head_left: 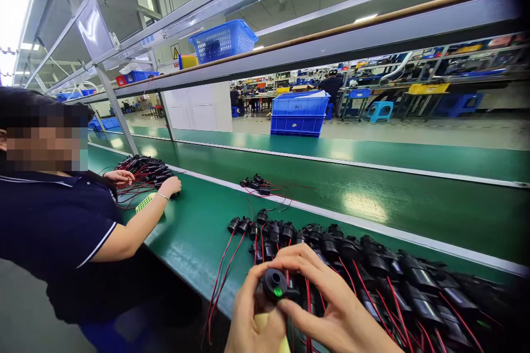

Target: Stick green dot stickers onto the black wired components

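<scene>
Between my two hands is a small black pump, its round end with a central spout facing me and a bright green mark on that face. My left hand is closed around its left side, with a pale yellow piece partly hidden in the palm. Reaching over from the other side, my right hand grips it with the thumb at the lower edge and the fingers along the top. Behind and to the right, many similar black pumps with red wires lie massed on the green bench.
At left a co-worker handles another pile of pumps, beside a yellow sheet with green dots. A few pumps lie near the white strip. Blue crates stand across the bench; a blue basket sits on the overhead shelf.
</scene>
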A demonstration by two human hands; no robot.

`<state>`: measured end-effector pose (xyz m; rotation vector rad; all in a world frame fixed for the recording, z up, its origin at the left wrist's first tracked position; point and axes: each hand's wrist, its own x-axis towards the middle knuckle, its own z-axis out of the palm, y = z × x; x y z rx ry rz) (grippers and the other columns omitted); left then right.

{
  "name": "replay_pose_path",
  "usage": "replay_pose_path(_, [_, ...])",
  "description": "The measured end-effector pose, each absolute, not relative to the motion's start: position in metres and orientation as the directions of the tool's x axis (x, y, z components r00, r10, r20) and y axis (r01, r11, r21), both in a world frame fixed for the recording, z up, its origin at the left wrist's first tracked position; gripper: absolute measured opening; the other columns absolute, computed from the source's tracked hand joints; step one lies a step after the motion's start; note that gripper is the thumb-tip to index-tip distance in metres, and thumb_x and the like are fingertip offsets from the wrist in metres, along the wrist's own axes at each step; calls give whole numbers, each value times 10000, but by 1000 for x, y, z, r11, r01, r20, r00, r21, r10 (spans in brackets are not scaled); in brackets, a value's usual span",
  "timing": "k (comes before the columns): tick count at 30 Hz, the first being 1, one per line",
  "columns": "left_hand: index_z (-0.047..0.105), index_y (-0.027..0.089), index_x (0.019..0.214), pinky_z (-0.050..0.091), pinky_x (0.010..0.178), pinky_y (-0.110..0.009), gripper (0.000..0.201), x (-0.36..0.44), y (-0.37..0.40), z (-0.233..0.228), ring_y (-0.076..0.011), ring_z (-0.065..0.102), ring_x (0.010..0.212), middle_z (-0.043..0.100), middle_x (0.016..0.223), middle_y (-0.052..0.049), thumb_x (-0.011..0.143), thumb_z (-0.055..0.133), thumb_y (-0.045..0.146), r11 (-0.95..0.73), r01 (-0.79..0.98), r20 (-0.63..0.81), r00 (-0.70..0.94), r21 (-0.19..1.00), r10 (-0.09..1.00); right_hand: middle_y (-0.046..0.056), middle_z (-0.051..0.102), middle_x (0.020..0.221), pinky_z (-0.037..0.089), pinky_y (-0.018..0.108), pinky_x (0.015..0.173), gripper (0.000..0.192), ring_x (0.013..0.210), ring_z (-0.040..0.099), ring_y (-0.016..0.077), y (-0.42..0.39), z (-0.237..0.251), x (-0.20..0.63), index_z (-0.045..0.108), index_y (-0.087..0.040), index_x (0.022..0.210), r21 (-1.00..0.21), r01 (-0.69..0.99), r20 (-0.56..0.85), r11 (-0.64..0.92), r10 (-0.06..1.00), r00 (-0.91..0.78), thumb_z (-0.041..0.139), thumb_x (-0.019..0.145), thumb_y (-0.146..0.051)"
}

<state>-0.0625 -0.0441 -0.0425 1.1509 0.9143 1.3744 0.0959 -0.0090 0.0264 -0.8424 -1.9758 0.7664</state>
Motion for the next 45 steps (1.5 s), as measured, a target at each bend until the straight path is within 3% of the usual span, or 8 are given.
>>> replay_pose_path(3, [528, 191, 1415, 531, 684, -276, 679, -71, -45, -36, -162, 590, 611, 561, 627, 20, 856, 604, 569, -36, -318, 102, 191, 947, 976, -20, 670, 1063, 562, 213, 869, 437, 994, 666, 124, -8, 25, 98, 638, -344, 1143, -642, 338, 557, 688, 722, -410, 676, 785, -96])
replay_pose_path(6, [619, 165, 1341, 576, 796, -377, 587, -73, -45, -28, -242, 662, 705, 551, 560, -6, 891, 525, 530, -101, -231, 134, 134, 968, 982, -27, 692, 1045, 585, 188, 853, 464, 965, 694, 116, -9, 22, 100, 624, -343, 1172, -533, 406, 626, 742, 669, -401, 692, 780, -104])
replay_pose_path(14, [673, 191, 1291, 588, 816, -344, 455, -68, -52, -31, -266, 691, 934, 703, 814, -78, 908, 485, 346, -72, 2, 72, -100, 997, 992, -5, 693, 1091, 583, 144, 877, 510, 1001, 707, 100, -11, 15, 97, 561, -316, 1275, -393, 447, 674, 803, 583, -455, 648, 817, -109])
replay_pose_path(22, [622, 174, 1315, 460, 1107, -378, 495, -69, -47, -17, -281, 583, 1261, 654, 1323, -100, 933, 380, 374, -140, -15, 141, 108, 990, 984, 74, 737, 1087, 623, 211, 847, 447, 967, 732, 157, -12, 10, 97, 552, -222, 1293, -248, 448, 752, 859, 462, -469, 627, 860, -138])
replay_pose_path(27, [601, 167, 1318, 452, 1114, -398, 503, -64, -43, -19, -280, 603, 1208, 645, 1314, -116, 946, 375, 419, -217, -142, 240, 172, 966, 956, 86, 757, 1084, 653, 282, 801, 473, 937, 752, 210, -13, 11, 93, 557, -254, 1285, -256, 421, 777, 870, 444, -447, 661, 841, -132])
replay_pose_path(33, [626, 180, 1310, 540, 945, -407, 524, -59, -47, -23, -285, 664, 976, 713, 948, -86, 869, 470, 417, -23, -184, 30, 33, 983, 999, 72, 727, 1068, 629, 212, 845, 420, 977, 728, 154, -8, 12, 90, 565, -227, 1247, -296, 448, 754, 843, 495, -433, 583, 844, -110])
replay_pose_path(38, [622, 189, 1270, 491, 1012, -369, 509, -59, -49, -17, -275, 629, 1118, 684, 1207, -83, 851, 445, 417, -15, -144, 20, 33, 989, 999, 85, 721, 1073, 629, 214, 842, 407, 977, 722, 156, -7, 8, 89, 548, -210, 1260, -277, 436, 740, 856, 479, -472, 590, 866, -119])
replay_pose_path(45, [649, 145, 1243, 474, 1053, -340, 498, -58, -49, -29, -284, 592, 1233, 659, 1316, -114, 887, 420, 408, -115, -149, 115, -12, 982, 993, 102, 734, 1105, 631, 237, 837, 431, 971, 724, 176, -11, -8, 83, 541, -191, 1270, -221, 430, 765, 875, 429, -481, 609, 851, -112])
